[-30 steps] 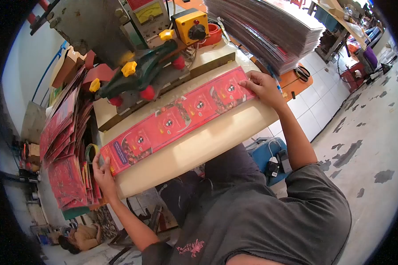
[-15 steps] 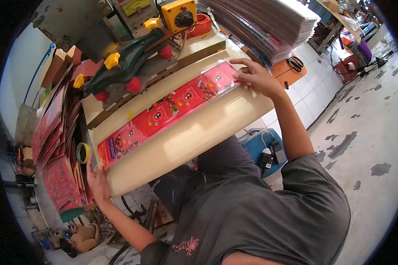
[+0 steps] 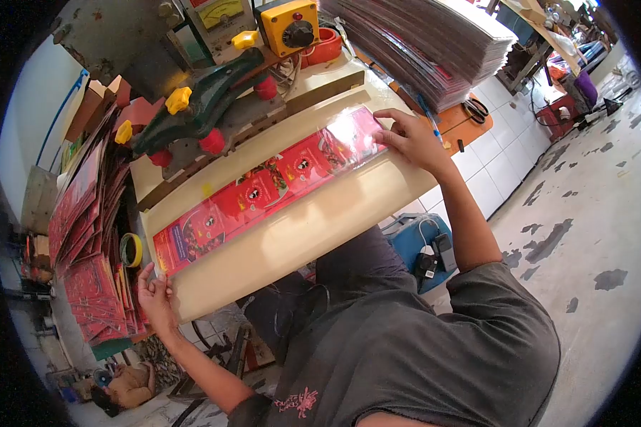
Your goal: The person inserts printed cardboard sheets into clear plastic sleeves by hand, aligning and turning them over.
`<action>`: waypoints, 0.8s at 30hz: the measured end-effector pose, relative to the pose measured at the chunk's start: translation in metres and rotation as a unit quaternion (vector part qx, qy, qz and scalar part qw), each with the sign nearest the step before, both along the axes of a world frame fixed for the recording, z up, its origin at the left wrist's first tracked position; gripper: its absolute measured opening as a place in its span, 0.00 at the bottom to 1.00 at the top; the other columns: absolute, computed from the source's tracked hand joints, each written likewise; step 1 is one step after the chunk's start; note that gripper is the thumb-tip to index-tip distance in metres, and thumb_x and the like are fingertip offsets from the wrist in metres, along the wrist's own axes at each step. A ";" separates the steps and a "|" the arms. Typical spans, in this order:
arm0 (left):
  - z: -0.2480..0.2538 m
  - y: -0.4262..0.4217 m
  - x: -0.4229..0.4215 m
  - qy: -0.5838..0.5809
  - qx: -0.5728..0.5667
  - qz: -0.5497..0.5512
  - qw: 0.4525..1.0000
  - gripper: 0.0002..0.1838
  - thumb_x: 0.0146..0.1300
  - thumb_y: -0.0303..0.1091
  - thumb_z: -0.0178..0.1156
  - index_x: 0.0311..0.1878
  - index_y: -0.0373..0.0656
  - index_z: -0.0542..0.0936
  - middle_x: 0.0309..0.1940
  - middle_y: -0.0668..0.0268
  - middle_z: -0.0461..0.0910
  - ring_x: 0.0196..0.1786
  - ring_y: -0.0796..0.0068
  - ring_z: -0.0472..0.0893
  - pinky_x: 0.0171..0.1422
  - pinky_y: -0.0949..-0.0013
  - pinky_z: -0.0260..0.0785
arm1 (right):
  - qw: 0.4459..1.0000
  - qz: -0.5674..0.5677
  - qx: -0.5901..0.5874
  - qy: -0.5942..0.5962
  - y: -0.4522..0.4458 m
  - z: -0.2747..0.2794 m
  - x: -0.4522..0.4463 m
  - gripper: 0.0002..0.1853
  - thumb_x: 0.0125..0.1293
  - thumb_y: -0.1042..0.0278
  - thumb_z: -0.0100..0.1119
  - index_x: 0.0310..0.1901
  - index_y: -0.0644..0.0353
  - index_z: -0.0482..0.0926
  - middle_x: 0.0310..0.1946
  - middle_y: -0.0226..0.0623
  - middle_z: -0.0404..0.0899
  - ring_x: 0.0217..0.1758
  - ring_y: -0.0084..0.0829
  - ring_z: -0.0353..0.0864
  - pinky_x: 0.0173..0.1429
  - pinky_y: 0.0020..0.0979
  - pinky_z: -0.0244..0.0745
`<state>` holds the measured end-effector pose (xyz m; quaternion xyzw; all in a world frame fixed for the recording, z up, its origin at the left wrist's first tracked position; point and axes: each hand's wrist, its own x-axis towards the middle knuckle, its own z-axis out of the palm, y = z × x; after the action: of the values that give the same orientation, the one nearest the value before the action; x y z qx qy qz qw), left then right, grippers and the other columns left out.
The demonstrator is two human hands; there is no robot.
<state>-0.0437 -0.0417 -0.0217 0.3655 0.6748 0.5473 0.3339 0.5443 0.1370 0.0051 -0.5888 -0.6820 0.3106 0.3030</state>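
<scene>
A long red printed plastic strip [image 3: 263,186], glossy and apparently several panels long, lies slantwise on a cream-coloured worktop [image 3: 292,235]. At the strip's lower left corner is my left hand [image 3: 158,299], its thumb on the corner and its fingers bent. My right hand [image 3: 414,142] pinches the upper right end between thumb and forefinger, the other fingers curled beneath. Behind the strip stands a machine with a dark green pressing bar [image 3: 214,107], yellow knobs and red feet. Its bar is raised apart from the strip.
A yellow tape roll [image 3: 130,250] sits near my left hand, beside stacked red printed sheets [image 3: 92,285]. A tall pile of sheets [image 3: 434,43] stands at upper right, with scissors [image 3: 476,107] close by. A yellow control box [image 3: 287,27] sits behind. Another person [image 3: 132,384] is at lower left.
The strip's right end has shifted slightly down and right with my right hand. My left fingers, straighter before, are now more bent at the left corner.
</scene>
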 end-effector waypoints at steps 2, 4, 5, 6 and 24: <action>0.004 0.002 0.008 -0.004 0.006 0.009 1.000 0.26 0.71 0.26 0.67 0.69 0.36 0.71 0.27 0.76 0.73 0.30 0.87 0.74 0.34 0.82 0.66 | 1.000 -0.006 0.016 -0.022 -0.003 0.003 -0.005 0.23 0.70 0.57 0.67 0.62 0.58 0.79 0.35 0.37 0.89 0.33 0.24 0.84 0.39 0.33 0.75; 0.005 0.000 0.012 -0.008 0.016 0.021 1.000 0.25 0.71 0.26 0.67 0.69 0.36 0.72 0.26 0.77 0.73 0.30 0.87 0.74 0.34 0.83 0.65 | 0.998 -0.008 0.037 -0.044 -0.006 0.005 -0.008 0.22 0.71 0.56 0.67 0.61 0.58 0.80 0.35 0.37 0.89 0.35 0.25 0.85 0.41 0.33 0.75; 0.003 0.002 0.010 -0.017 0.027 0.032 0.999 0.25 0.72 0.26 0.66 0.68 0.37 0.72 0.27 0.76 0.73 0.30 0.87 0.74 0.34 0.83 0.66 | 0.998 -0.017 0.021 -0.062 -0.005 0.008 -0.008 0.21 0.71 0.56 0.66 0.60 0.58 0.81 0.35 0.36 0.89 0.35 0.25 0.85 0.41 0.33 0.75; 0.003 0.004 0.009 -0.025 0.038 0.042 0.998 0.24 0.72 0.26 0.66 0.68 0.37 0.72 0.28 0.76 0.74 0.30 0.87 0.75 0.34 0.83 0.67 | 0.997 -0.025 0.006 -0.079 -0.003 0.011 -0.010 0.20 0.72 0.55 0.66 0.59 0.58 0.82 0.36 0.35 0.89 0.35 0.25 0.85 0.41 0.32 0.75; -0.008 0.005 0.006 -0.031 0.082 0.045 0.995 0.21 0.72 0.27 0.66 0.65 0.36 0.75 0.31 0.73 0.77 0.33 0.86 0.77 0.35 0.82 0.69 | 0.986 0.024 -0.054 0.155 0.000 -0.007 0.008 0.18 0.71 0.62 0.66 0.59 0.57 0.83 0.21 0.25 0.78 0.19 0.15 0.70 0.24 0.25 0.64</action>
<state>-0.0378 -0.0371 -0.0300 0.3443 0.6328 0.6261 0.2984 0.5522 0.1368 -0.0017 -0.5320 -0.6232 0.4417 0.3653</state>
